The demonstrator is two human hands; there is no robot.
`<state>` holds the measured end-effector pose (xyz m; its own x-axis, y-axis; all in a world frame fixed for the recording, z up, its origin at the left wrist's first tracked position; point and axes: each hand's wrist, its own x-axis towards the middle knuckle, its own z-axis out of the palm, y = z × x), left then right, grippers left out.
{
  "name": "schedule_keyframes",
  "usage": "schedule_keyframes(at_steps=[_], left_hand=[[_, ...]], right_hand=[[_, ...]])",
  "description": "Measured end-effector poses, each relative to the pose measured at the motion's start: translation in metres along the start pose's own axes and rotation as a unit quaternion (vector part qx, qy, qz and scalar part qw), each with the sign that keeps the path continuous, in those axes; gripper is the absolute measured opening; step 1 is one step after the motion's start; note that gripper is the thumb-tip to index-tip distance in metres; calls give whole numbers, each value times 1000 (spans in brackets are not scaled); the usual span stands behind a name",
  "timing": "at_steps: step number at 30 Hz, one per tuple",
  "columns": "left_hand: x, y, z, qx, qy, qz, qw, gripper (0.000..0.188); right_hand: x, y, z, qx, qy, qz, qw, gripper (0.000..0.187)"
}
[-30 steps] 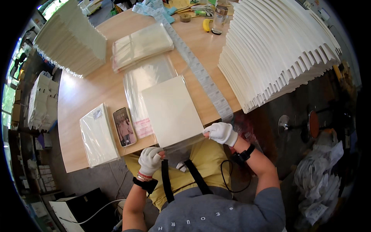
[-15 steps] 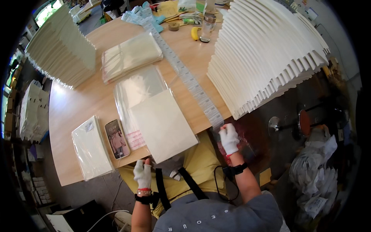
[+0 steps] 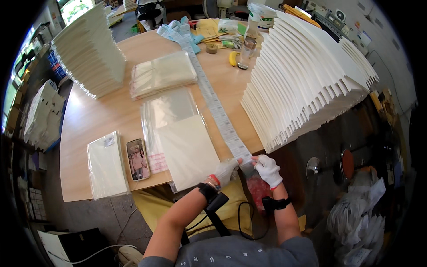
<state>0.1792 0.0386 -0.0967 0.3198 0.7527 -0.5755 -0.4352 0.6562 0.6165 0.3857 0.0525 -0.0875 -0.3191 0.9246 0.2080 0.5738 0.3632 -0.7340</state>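
A long strip of printed labels (image 3: 213, 104) runs down the table and over its near edge. My right hand (image 3: 267, 170), in a white glove with bare fingertips, pinches the strip's near end at its right side. At the left side of that same end, my left hand (image 3: 227, 171), gloved too and slightly blurred, has its fingertips closed on the strip's border. Beside the left wrist lies a cream sheet or board (image 3: 189, 151) on top of clear plastic bags (image 3: 167, 107).
Tall stacks of white boards stand at right (image 3: 307, 75) and far left (image 3: 93, 53). Another bag pile (image 3: 163, 73), a wrapped pack (image 3: 106, 167) and a phone (image 3: 138, 160) lie on the table. Farther back are a banana (image 3: 233, 58), a glass (image 3: 247, 51) and tape (image 3: 211, 48).
My left hand has moved right and up from beside my lap to the strip's end. My right hand stays by the strip, a little lower. The view has shifted slightly.
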Motion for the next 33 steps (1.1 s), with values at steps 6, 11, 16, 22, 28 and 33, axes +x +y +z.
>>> schedule_keyframes(at_steps=[6, 11, 16, 22, 28, 33], left_hand=[[13, -7, 9, 51, 28, 30, 998, 29], [-8, -6, 6, 74, -41, 45, 995, 23], [-91, -23, -75, 406, 194, 348, 823, 26], [-147, -42, -160, 244, 387, 277, 845, 28], [-127, -42, -161, -180, 177, 138, 958, 30], [-126, -31, -146, -68, 209, 120, 968, 23]], right_hand=[[1, -51, -23, -122, 101, -183, 970, 13], [53, -80, 1, 80, 107, -74, 988, 14], [166, -61, 100, 54, -33, 40, 997, 17], [218, -56, 157, 74, -108, 135, 982, 20], [219, -66, 169, -98, -83, -22, 992, 25], [207, -76, 140, -236, -55, 107, 964, 36]])
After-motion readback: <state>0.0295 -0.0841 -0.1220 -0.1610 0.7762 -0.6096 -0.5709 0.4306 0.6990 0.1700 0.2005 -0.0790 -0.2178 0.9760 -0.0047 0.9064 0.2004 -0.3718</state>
